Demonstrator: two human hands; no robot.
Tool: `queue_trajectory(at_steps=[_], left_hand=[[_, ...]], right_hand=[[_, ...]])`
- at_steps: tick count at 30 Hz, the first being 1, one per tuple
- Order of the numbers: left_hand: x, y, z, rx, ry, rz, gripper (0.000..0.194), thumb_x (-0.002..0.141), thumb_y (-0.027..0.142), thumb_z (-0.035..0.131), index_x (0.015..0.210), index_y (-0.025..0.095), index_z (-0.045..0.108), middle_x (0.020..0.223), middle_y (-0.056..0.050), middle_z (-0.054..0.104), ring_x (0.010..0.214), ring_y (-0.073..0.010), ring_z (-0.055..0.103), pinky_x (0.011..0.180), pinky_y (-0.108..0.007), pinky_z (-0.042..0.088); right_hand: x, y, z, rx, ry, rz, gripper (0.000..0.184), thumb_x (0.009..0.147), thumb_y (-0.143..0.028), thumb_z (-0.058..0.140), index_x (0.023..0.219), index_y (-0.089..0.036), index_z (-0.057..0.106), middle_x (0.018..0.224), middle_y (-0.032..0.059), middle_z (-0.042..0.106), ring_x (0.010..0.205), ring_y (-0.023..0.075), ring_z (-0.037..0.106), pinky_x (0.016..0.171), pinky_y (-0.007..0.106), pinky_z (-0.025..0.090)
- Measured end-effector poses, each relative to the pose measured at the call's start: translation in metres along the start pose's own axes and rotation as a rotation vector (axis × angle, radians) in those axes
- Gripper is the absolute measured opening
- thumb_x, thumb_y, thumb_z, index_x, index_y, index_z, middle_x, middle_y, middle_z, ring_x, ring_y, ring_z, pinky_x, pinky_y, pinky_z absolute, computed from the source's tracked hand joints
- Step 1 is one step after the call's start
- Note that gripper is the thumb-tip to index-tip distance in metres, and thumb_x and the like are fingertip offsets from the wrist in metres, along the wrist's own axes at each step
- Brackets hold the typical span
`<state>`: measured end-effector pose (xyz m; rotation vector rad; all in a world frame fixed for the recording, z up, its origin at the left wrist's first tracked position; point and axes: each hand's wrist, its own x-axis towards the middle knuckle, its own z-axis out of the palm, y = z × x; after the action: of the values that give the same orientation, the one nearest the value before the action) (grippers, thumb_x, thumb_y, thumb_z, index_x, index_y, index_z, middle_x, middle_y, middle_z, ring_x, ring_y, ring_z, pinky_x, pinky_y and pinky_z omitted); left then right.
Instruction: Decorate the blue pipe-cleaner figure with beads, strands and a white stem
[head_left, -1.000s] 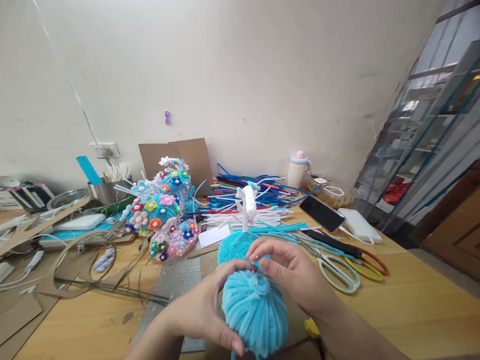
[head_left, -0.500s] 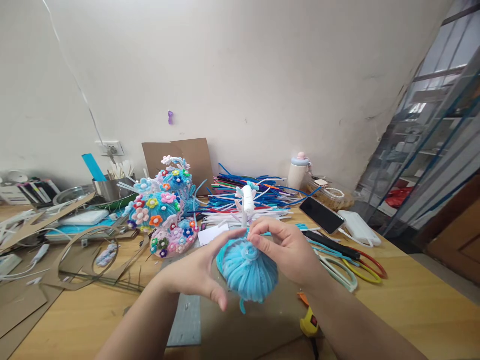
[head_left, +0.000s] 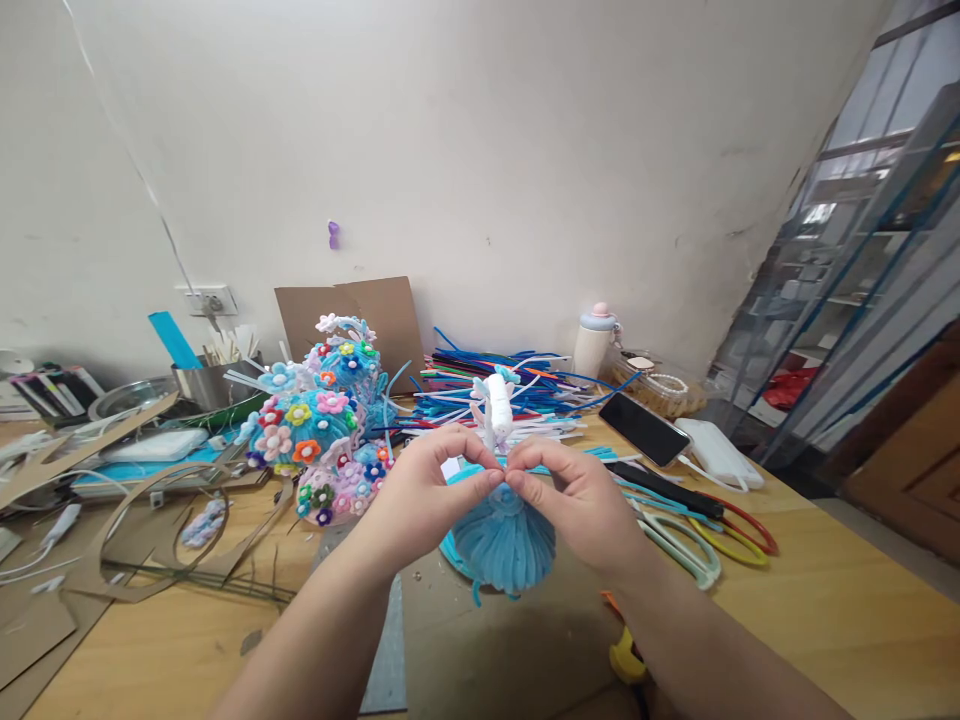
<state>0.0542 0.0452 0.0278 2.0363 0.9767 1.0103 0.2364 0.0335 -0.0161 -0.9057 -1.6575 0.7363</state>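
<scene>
A blue, ribbed dome of fuzzy pipe cleaners [head_left: 506, 555] stands in front of me, a small coil at its top. Just above that coil my left hand [head_left: 424, 495] pinches with thumb and forefinger. My right hand [head_left: 589, 500] is closed in a like pinch, its fingertips meeting those of the left. Whatever lies between the fingertips is too small and covered to make out. Behind the hands rises a white wrapped post [head_left: 499, 402] with a blue fuzzy piece at its top.
Colourful flower-covered pipe-cleaner pieces [head_left: 307, 430] stand left of the hands. Behind lies a heap of loose pipe cleaners [head_left: 450, 375]. To the right are a phone [head_left: 643, 430], a white power bank [head_left: 720, 455] and scissors [head_left: 686, 545]. A yellow-handled tool [head_left: 625, 655] lies near the front.
My left hand, spread beside the dome before, has moved up to its top and closed into a pinch against the right fingertips. The right hand stays there, and the dome has tilted slightly.
</scene>
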Motion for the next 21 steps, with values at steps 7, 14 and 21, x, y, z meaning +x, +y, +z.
queue_trajectory(at_steps=[7,14,21], left_hand=[[0.001,-0.003,0.002,-0.070,0.008,0.045,0.014,0.083,0.029,0.065,0.074,0.019,0.064,0.078,-0.001,0.068,0.079,-0.0176,0.061,0.078,-0.032,0.047],[0.001,0.007,0.007,0.100,0.287,0.162,0.009,0.083,0.023,0.066,0.074,0.020,0.066,0.080,-0.001,0.068,0.080,-0.0178,0.062,0.077,-0.033,0.047],[0.012,0.019,0.004,0.195,0.353,0.179,0.009,0.082,0.022,0.067,0.074,0.019,0.066,0.080,-0.001,0.068,0.080,-0.0179,0.062,0.078,-0.033,0.048]], right_hand=[[-0.001,-0.002,0.000,0.010,0.024,0.007,0.017,0.087,-0.035,0.063,0.077,-0.022,0.063,0.079,0.0002,0.064,0.078,0.0183,0.059,0.073,0.031,0.046],[0.008,-0.021,-0.005,-0.237,0.145,-0.169,0.014,0.089,-0.031,0.062,0.078,-0.024,0.065,0.082,0.0014,0.069,0.085,0.0215,0.062,0.081,0.036,0.042],[0.022,-0.031,-0.011,-0.390,0.195,-0.225,0.017,0.091,-0.032,0.061,0.076,-0.022,0.062,0.078,0.0008,0.068,0.078,0.0198,0.061,0.077,0.035,0.041]])
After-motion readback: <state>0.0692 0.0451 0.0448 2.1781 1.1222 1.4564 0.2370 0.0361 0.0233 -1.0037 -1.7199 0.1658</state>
